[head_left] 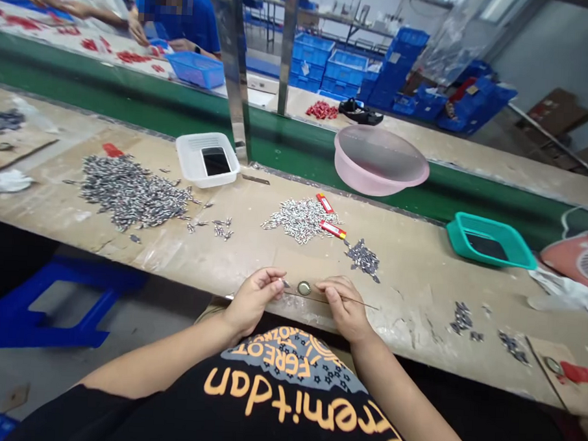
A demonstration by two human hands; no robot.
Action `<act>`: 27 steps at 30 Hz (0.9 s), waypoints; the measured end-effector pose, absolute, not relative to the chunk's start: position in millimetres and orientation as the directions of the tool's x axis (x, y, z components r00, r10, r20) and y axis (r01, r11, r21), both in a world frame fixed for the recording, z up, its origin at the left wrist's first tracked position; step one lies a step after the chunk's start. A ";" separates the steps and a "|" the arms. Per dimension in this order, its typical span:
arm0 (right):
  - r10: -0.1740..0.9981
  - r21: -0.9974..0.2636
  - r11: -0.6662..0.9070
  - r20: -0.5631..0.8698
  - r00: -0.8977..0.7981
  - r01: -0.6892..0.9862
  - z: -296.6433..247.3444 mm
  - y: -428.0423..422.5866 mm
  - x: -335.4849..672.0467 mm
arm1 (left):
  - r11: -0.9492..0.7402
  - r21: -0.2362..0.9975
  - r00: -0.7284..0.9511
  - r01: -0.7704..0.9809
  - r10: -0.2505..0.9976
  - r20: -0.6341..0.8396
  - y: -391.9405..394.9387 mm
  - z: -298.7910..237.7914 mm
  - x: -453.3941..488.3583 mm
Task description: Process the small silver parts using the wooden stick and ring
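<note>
Left hand [252, 299] pinches one small dark part [286, 284]; right hand [345, 305] grips one thin rod [367, 305]. Rod axis runs left-right, left end near the part; contact can't be told. One bottle cap [304, 288] between the hands, just far of the rod. Farther: two red packets [332, 229], one whitish pile [298, 221], one dark pile [364, 258].

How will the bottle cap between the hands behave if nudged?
The bottle cap lies flat on the worktable, so it will probably slide rather than roll. It looks small and shallow, so it's likely light and easily shifted. Its ridged rim should make it less slippery to pinch.
</note>
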State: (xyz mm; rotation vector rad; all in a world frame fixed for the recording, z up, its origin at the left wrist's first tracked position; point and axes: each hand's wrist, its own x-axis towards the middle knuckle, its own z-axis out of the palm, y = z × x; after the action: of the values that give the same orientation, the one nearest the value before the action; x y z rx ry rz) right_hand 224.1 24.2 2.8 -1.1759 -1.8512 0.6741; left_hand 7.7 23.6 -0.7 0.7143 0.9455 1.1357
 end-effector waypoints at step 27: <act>0.905 -0.870 0.407 0.343 -0.251 0.278 28.1 21.0 194.5 | 0.364 0.875 0.279 -0.319 0.918 -0.280 28.9 -0.6 7.2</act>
State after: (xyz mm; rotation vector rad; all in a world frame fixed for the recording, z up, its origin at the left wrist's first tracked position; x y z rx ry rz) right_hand 194.5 21.0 28.1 -1.0318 -1.7552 0.8667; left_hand 7.2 28.9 -0.6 0.7995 0.9208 0.9601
